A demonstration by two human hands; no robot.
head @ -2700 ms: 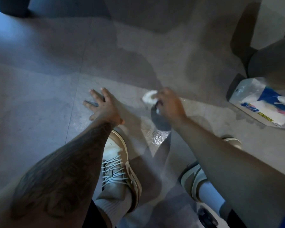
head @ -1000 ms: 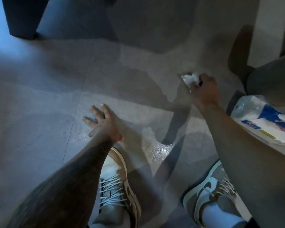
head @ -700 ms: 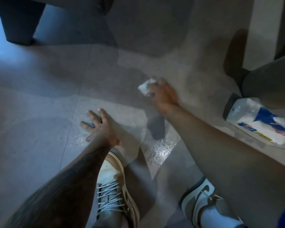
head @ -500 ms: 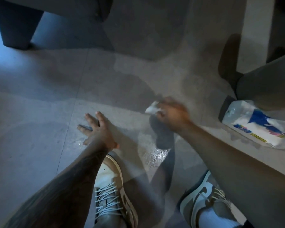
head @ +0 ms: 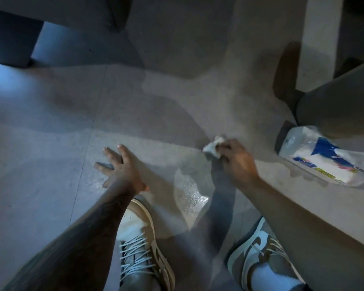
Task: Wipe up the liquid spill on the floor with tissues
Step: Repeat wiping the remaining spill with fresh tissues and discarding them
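A crumpled white tissue (head: 212, 147) is gripped in the curled fingers of the right hand (head: 236, 162), low by the grey floor (head: 51, 185). Whether the tissue touches the floor cannot be told. The left hand (head: 120, 166) is laid flat on the floor with its fingers spread, well apart from the right hand. A shiny wet patch (head: 189, 196) is seen between the two arms, nearer the shoes (head: 143, 244) than the tissue. A pack of tissues (head: 322, 158) is lying on the floor to the right of the right hand.

tissue pack (head: 322, 158) with printed label, lettering too blurred to read
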